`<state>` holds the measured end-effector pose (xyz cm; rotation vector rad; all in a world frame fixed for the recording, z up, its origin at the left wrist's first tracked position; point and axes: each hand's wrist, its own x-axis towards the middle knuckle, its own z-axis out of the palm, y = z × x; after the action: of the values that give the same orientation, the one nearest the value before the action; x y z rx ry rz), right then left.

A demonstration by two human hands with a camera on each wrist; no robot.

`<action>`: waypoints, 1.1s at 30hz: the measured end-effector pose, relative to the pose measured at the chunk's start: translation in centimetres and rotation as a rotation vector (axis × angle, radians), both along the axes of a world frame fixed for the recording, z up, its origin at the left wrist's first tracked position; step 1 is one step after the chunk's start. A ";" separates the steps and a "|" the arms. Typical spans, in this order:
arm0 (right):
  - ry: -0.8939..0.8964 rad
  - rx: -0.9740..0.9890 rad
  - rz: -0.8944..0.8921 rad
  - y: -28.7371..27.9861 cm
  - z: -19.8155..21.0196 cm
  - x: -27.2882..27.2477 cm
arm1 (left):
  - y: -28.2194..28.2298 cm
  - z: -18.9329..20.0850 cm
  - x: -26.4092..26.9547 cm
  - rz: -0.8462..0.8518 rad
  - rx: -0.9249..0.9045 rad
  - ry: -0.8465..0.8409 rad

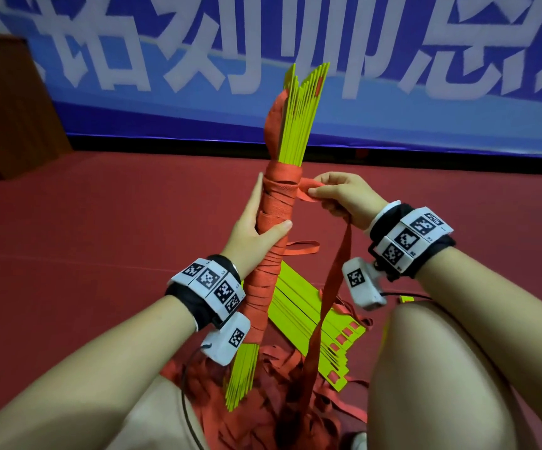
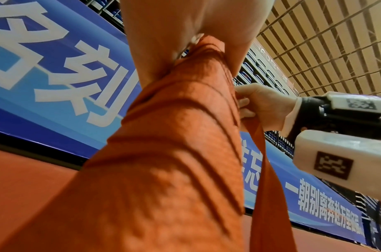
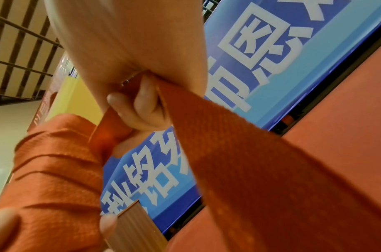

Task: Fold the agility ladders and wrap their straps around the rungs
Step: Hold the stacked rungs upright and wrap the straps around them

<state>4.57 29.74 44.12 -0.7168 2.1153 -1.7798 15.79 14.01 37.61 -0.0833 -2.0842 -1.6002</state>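
Observation:
A bundle of yellow-green ladder rungs [image 1: 298, 125] stands nearly upright before me, its middle wound in red strap [image 1: 276, 206]. My left hand [image 1: 256, 225] grips the wrapped bundle [image 2: 174, 153] at mid-height, thumb across the front. My right hand [image 1: 337, 196] pinches the loose red strap [image 1: 308, 193] just right of the top turns; the strap [image 3: 239, 162] hangs down from that hand toward the floor. A second ladder's flat yellow rungs [image 1: 308, 323] lie stacked on the floor behind the bundle, with loose red strap [image 1: 282, 401] heaped around them.
I sit on a red floor [image 1: 100, 222], with my bare knees [image 1: 441, 368] at the lower right and left. A blue banner with white characters [image 1: 393, 76] runs along the wall ahead. A brown wooden box [image 1: 10, 108] stands at the far left.

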 end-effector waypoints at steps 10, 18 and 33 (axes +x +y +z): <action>0.375 0.269 0.022 0.2 1.0 2.1 | 0.2 0.2 0.0 0.063 -0.014 -0.009; 0.428 0.368 -0.080 0.0 0.6 1.2 | 0.0 0.1 0.1 0.060 -0.039 -0.042; 0.089 -0.009 -0.218 -2.8 0.1 1.8 | 2.3 0.1 -0.2 0.334 -0.529 -0.266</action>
<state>6.41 26.89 44.19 -0.5972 2.3227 -1.9003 15.58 16.35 37.68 0.2973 -2.5176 -0.8779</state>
